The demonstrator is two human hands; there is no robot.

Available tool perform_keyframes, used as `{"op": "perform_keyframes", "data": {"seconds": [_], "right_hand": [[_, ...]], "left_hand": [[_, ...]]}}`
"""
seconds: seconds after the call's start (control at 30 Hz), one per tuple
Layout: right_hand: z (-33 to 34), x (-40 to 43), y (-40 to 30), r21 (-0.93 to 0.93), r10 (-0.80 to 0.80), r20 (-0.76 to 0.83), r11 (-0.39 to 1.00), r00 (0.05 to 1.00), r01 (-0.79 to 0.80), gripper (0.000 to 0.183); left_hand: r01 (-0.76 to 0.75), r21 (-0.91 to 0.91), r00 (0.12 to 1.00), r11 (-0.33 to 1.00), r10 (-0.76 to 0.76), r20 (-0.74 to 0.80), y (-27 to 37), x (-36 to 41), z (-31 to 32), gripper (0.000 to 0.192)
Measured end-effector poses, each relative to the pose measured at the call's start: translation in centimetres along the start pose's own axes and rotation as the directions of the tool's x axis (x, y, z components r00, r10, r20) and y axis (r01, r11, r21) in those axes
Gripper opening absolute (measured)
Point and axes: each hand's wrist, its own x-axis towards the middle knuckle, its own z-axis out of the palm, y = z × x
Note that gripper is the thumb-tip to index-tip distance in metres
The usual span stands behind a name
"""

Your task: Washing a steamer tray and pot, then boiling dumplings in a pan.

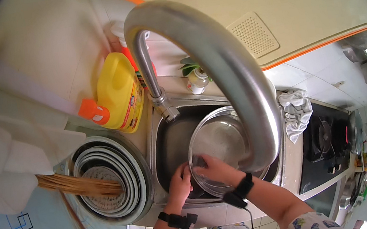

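Note:
A round stainless steel basin (220, 132) sits tilted in the steel sink (169, 138), with its inside wet. My left hand (180, 184) grips the basin's near-left rim, thumb and fingers around the edge. Inside that same rim, my right hand (215, 169) presses a small dark pad (199, 162) against the wall; blur hides the pad's exact kind. Above the sink arches a thick, brushed-metal faucet (231, 54), close to the camera and covering the basin's right side. Its spout (168, 111) points down at the sink's left part, and no stream shows.
Left of the sink stand nested bowls (134, 193) with a bundle of wooden chopsticks (80, 185) across them. Behind are a yellow detergent jug (118, 92) and a glass jar (197, 81) with a plant. To the right lie a crumpled cloth (295, 112) and a black gas hob (326, 143).

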Motion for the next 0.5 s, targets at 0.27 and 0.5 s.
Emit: {"op": "perform_keyframes", "data": {"seconds": [0.27,0.5], "right_hand": [[-8.1,7.1,-2.0,0.717,0.483,-0.583,0.684,0.654,0.135,0.045],[-5.6,6.0,0.2,-0.807,-0.547,-0.283,0.580,0.787,0.113,0.039]], "left_hand": [[-0.029,0.084,0.997,0.996,0.035,-0.072,0.1,0.1,-0.7,0.031],[-0.077,0.042,0.997,0.996,0.076,0.025,-0.6,0.6,-0.6,0.037]]}}
